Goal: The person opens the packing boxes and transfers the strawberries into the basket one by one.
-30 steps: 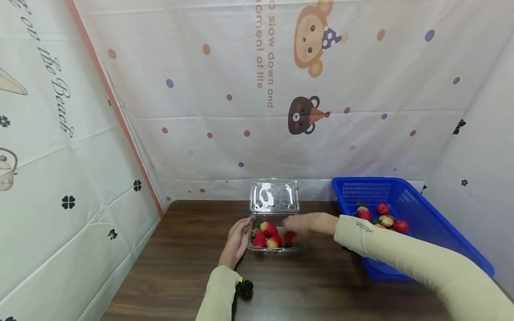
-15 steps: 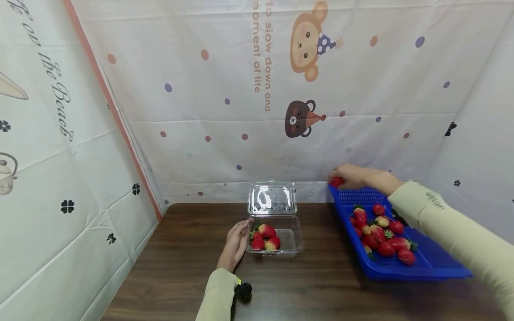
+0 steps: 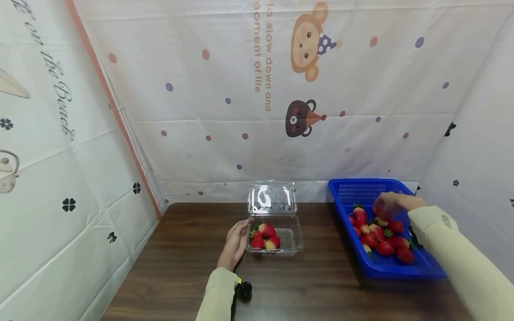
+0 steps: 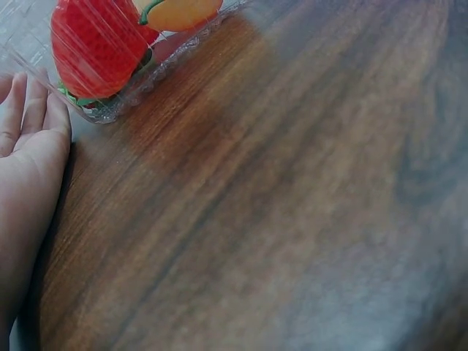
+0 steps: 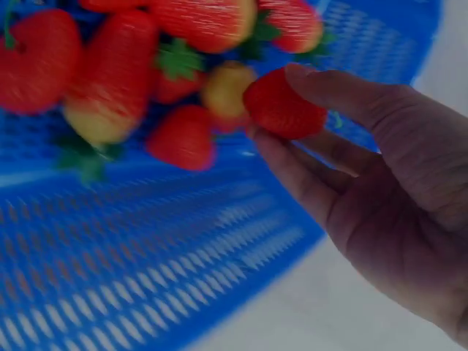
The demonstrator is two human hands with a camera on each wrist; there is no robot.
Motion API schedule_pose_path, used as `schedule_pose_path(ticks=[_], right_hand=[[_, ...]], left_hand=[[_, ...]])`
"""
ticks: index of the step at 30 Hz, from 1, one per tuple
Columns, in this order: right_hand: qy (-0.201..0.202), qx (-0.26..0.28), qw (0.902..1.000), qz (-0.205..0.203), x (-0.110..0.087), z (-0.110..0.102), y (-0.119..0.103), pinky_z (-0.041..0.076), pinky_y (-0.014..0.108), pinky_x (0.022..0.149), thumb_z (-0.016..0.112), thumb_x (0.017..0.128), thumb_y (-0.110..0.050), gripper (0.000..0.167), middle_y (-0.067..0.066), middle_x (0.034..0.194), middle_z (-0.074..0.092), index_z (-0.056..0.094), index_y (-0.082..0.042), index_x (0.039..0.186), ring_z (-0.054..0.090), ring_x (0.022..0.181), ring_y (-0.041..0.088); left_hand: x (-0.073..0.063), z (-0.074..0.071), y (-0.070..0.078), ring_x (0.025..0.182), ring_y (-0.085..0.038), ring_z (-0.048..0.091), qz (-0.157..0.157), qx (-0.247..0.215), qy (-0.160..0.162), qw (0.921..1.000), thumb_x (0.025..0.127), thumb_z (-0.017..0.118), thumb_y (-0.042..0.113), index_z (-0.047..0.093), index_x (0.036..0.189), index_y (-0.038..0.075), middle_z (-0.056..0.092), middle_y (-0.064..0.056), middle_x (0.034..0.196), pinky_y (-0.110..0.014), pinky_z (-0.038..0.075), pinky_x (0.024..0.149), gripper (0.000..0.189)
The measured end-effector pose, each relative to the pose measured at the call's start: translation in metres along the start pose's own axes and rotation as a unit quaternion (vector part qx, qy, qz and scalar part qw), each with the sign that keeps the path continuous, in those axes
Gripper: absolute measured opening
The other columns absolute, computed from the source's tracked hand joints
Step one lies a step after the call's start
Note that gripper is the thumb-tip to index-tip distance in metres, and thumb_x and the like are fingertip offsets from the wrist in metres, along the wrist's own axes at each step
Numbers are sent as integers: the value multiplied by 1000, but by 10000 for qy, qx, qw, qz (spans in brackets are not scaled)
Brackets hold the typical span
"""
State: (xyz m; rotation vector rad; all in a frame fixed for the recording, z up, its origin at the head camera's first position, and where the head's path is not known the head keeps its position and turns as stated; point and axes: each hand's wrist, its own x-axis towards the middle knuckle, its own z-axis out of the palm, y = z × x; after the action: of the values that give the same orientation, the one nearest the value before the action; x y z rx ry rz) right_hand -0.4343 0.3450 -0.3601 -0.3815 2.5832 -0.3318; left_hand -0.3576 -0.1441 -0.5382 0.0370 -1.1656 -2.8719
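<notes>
My left hand (image 3: 236, 240) rests against the left side of a clear plastic clamshell box (image 3: 291, 238), fingers fairly straight. Several strawberries (image 3: 267, 230) lie in the box's left part, and its lid (image 3: 281, 198) stands raised behind. In the left wrist view, a strawberry (image 4: 95, 51) shows through the clear wall beside my left hand (image 4: 33, 161). Over the blue basket (image 3: 357, 192), my right hand (image 3: 395, 200) pinches a red strawberry (image 5: 284, 106) between thumb and fingers. More strawberries (image 5: 181, 139) lie below and beside it in the basket.
The box and basket stand apart on a dark wooden table (image 3: 192, 254). A printed cloth backdrop (image 3: 192, 156) rises behind and on both sides. A small black device (image 3: 243, 290) sits at my left wrist.
My right hand, with a strawberry, has gone from the box's right part to the basket's far left corner, then right and down among the strawberries. My left hand has stayed at the box.
</notes>
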Motion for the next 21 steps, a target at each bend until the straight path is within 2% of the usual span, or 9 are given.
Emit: schedule_pose_path(ticks=[3, 8, 14, 15, 18, 21], right_hand=[[-16, 270, 9993, 241, -2, 14, 5, 63, 44, 82, 73, 90, -3, 32, 19, 103, 69, 64, 9, 118, 69, 91, 25], [-88, 163, 9993, 337, -2, 19, 1, 63, 41, 80, 74, 90, -6, 28, 16, 103, 69, 66, 5, 115, 67, 90, 23], [-170, -136, 9977, 645, -1, 15, -9, 62, 43, 79, 72, 90, -11, 24, 11, 103, 70, 69, -4, 113, 66, 91, 25], [-158, -253, 9977, 603, 0, 12, -13, 62, 44, 78, 71, 91, -11, 23, 11, 103, 70, 69, -4, 113, 67, 91, 26], [-24, -846, 9963, 136, 5, 2, -34, 62, 46, 80, 68, 94, -10, 21, 14, 105, 72, 71, -1, 113, 68, 94, 29], [286, -1591, 9842, -718, 14, -6, -66, 62, 44, 79, 68, 96, -11, 23, 16, 105, 73, 70, 3, 114, 71, 93, 29]], left_hand=[[2, 0, -2, 113, -12, 66, -11, -34, -29, 10000, 104, 51, 0, 66, 97, 2, 74, -4, 108, -18, 50, 105, 16], [1, 0, -4, 114, -14, 66, -66, -84, -22, 9999, 99, 63, 3, 66, 101, 0, 74, -6, 110, -19, 50, 106, 5], [2, 0, 1, 114, -13, 66, -65, -19, -19, 10000, 103, 53, 1, 67, 101, 1, 75, -5, 110, -19, 51, 104, 14], [2, 0, 2, 113, -13, 66, -64, 17, -2, 10000, 104, 52, 1, 67, 101, 2, 75, -5, 110, -18, 51, 104, 16], [3, -1, 3, 113, -12, 67, -101, 32, 38, 9999, 104, 51, 1, 67, 98, 5, 75, -4, 109, -17, 52, 102, 18], [3, -3, 2, 113, -12, 67, -133, 41, 10, 9999, 105, 50, 0, 68, 96, 6, 75, -4, 109, -17, 52, 102, 21]])
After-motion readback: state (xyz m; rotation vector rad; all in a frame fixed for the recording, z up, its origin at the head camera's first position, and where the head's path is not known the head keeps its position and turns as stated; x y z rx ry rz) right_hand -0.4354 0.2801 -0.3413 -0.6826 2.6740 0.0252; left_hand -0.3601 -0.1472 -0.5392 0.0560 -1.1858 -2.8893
